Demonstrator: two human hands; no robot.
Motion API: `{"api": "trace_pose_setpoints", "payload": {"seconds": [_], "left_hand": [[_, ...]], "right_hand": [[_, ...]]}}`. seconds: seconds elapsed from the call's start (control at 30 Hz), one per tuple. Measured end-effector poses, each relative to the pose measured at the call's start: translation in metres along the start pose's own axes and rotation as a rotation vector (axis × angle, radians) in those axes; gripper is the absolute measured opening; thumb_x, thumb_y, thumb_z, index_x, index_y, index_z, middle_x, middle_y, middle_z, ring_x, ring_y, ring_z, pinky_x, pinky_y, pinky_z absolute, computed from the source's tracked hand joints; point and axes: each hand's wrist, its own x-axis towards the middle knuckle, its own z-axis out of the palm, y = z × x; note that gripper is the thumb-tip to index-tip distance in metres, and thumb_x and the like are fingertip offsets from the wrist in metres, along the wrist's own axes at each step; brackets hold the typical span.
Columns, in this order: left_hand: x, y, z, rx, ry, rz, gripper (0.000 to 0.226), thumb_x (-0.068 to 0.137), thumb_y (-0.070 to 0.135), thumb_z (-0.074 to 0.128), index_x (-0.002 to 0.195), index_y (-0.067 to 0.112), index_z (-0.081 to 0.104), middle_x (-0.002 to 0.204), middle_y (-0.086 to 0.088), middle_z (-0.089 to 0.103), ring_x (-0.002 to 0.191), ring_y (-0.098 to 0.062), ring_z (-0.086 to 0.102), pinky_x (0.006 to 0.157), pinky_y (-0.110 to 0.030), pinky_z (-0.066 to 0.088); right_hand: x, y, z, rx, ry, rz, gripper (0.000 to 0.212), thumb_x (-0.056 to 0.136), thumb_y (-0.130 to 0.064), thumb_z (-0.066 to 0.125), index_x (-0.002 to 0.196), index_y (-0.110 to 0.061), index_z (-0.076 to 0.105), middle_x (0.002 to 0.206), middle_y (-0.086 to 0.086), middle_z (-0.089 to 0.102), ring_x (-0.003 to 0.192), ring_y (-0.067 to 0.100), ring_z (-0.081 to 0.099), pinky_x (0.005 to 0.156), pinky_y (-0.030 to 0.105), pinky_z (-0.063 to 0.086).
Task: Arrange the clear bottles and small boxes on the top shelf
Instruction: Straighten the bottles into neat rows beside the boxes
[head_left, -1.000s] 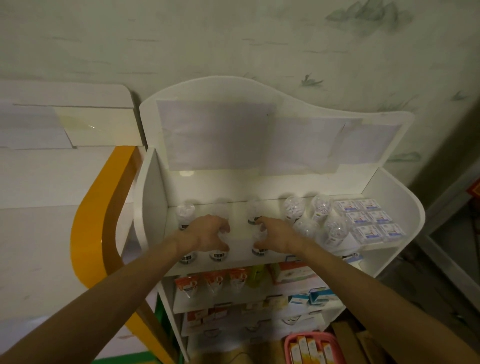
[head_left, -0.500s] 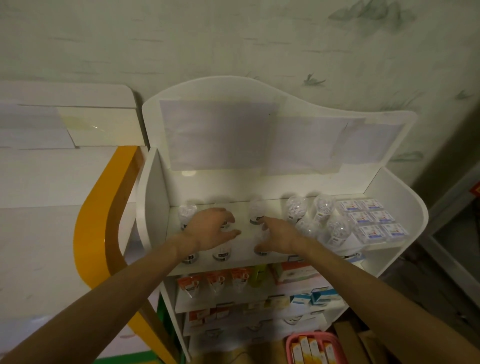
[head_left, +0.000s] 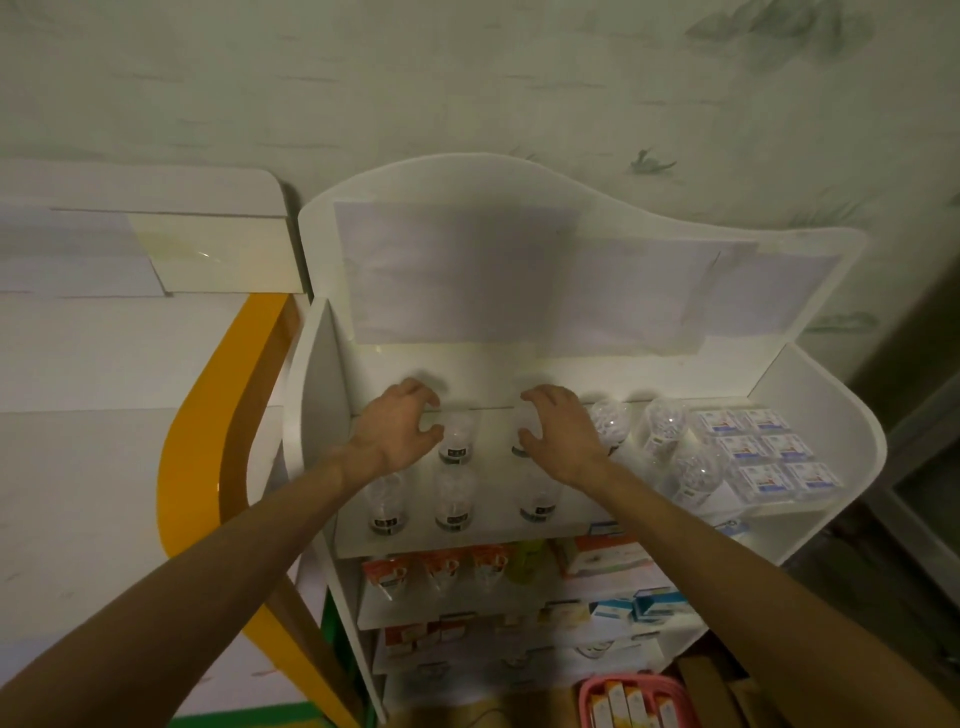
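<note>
- We see clear bottles (head_left: 455, 436) standing upright on the top shelf (head_left: 483, 535) of a white display stand, each see-through with a dark band near its base.
- Three stand in a front row near the shelf edge: one at the left (head_left: 387, 501), one in the middle (head_left: 454, 499), one further right (head_left: 540, 493).
- More clear bottles with a sparkly, faceted look (head_left: 662, 426) cluster right of centre, just beside the small boxes (head_left: 763, 452).
- The small boxes are white with blue print and lie flat in a tidy grid at the shelf's right end.
- Our left hand (head_left: 397, 428) reaches to the back row, its fingers curled over a bottle there; the bottle itself is almost wholly hidden, so we cannot tell whether it is gripped.
- Our right hand (head_left: 561, 431) curls over another back-row bottle (head_left: 522, 434), thumb against its side; only a sliver of it shows.
- The band lettering is too blurred to read.
- Lower shelves hold orange packets (head_left: 441, 566) and boxes, dim and hard to make out.
- A pink basket (head_left: 636, 701) is cut off by the bottom edge.
</note>
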Motion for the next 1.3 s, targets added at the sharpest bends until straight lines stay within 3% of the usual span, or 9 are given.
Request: {"api": "trace_pose_setpoints", "payload": {"seconds": [0.2,0.3,0.47,0.57,0.8,0.93,1.3], "left_hand": [[-0.003,-0.011,0.002,0.043,-0.006,-0.044,0.046,0.088,0.043,0.062,0.128,0.021,0.058,0.135,0.001,0.051,0.120,-0.022,0.049,0.098,-0.037,0.046],[-0.011,-0.016,0.004,0.044,0.009,-0.027,0.044,0.088,0.043,0.062,0.127,0.024,0.058,0.137,0.003,0.049,0.122,-0.019,0.048,0.099,-0.036,0.045],[-0.022,-0.024,0.008,0.022,0.036,-0.044,0.040,0.088,0.042,0.062,0.125,0.025,0.059,0.137,0.004,0.049,0.123,-0.018,0.047,0.101,-0.034,0.043],[-0.023,-0.024,0.008,0.004,0.055,-0.051,0.038,0.089,0.040,0.063,0.123,0.025,0.061,0.135,0.004,0.051,0.121,-0.019,0.049,0.101,-0.032,0.042],[-0.027,-0.016,0.004,-0.011,0.052,0.010,0.034,0.089,0.040,0.062,0.121,0.028,0.061,0.135,0.005,0.051,0.122,-0.018,0.050,0.102,-0.035,0.043],[-0.031,-0.012,0.007,0.007,0.022,0.003,0.036,0.088,0.043,0.060,0.122,0.032,0.059,0.136,0.008,0.050,0.124,-0.016,0.048,0.104,-0.039,0.042],[-0.038,-0.008,0.008,0.043,-0.044,-0.023,0.040,0.088,0.040,0.062,0.125,0.027,0.059,0.141,0.002,0.048,0.127,-0.021,0.046,0.106,-0.036,0.037]], "right_hand": [[0.016,-0.029,0.012,0.094,-0.024,-0.104,0.045,0.092,-0.031,0.061,0.135,-0.020,0.053,0.139,0.001,0.051,0.131,0.020,0.041,0.109,0.035,0.036],[0.011,-0.048,0.016,0.168,-0.051,-0.135,0.044,0.091,-0.046,0.061,0.130,-0.025,0.056,0.132,-0.007,0.056,0.123,0.012,0.048,0.104,0.036,0.043],[-0.009,-0.067,0.020,-0.074,-0.412,-0.223,0.079,0.077,-0.076,0.056,0.140,-0.030,0.047,0.139,-0.009,0.052,0.124,0.014,0.048,0.101,0.036,0.042],[-0.013,-0.065,0.030,-0.028,-0.520,-0.176,0.089,0.069,-0.076,0.064,0.143,-0.031,0.043,0.138,-0.009,0.051,0.121,0.015,0.050,0.098,0.034,0.044],[-0.012,-0.055,0.026,0.125,-0.389,-0.068,0.075,0.069,-0.066,0.070,0.132,-0.030,0.052,0.122,-0.013,0.058,0.105,0.010,0.056,0.088,0.027,0.047],[-0.010,-0.047,0.018,0.190,-0.386,-0.004,0.082,0.067,-0.062,0.072,0.137,-0.032,0.044,0.125,-0.012,0.056,0.103,0.010,0.057,0.086,0.026,0.048],[-0.018,-0.053,0.021,0.035,-0.401,-0.127,0.070,0.073,-0.051,0.071,0.135,-0.031,0.045,0.129,-0.006,0.058,0.106,0.015,0.058,0.088,0.030,0.050]]}}
